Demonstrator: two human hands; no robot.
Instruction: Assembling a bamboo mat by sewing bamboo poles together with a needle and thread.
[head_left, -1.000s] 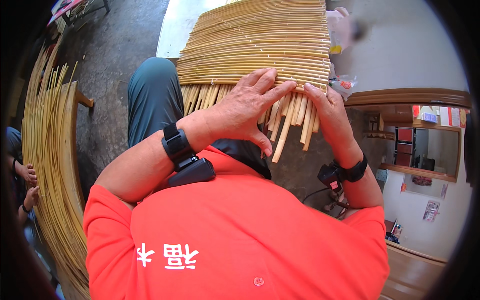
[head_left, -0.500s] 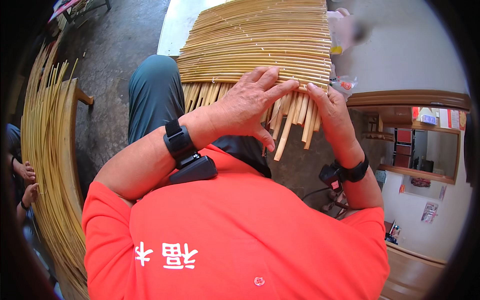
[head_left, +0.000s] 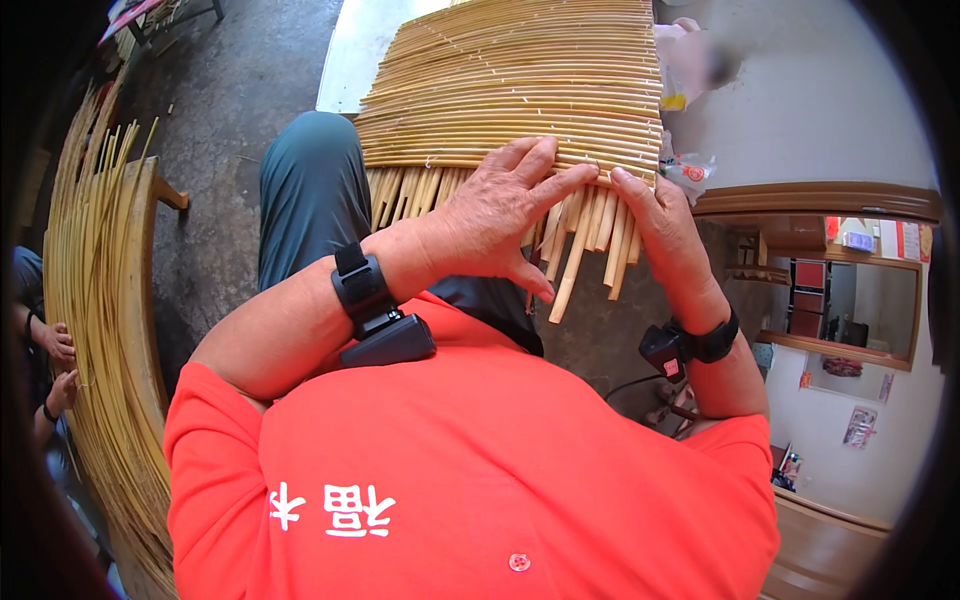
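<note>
A mat of tan reed stalks (head_left: 520, 90), tied in close rows with pale thread, lies in front of me. My left hand (head_left: 490, 205) rests over its near edge, fingers stretched along the last row and the thumb held apart below. At the right end of that edge, my right hand (head_left: 672, 225) grips the mat, thumb on top. Its other fingers are mostly hidden. Beneath the near edge, cut stalks (head_left: 567, 275) of uneven length stick out toward me. The tips of my left index finger and right thumb are close together on the edge row.
Long thin stalks (head_left: 100, 330) lie on a wooden bench (head_left: 150, 300) at the left, where another person's hands (head_left: 60, 342) touch them. My knee (head_left: 315, 180) is beside the mat. A clear plastic bag (head_left: 690, 172) and a wood-framed mirror (head_left: 860, 300) are at the right.
Almost nothing differs. My right thumb has shifted very slightly to the left along the mat's edge, and my left hand stays in place.
</note>
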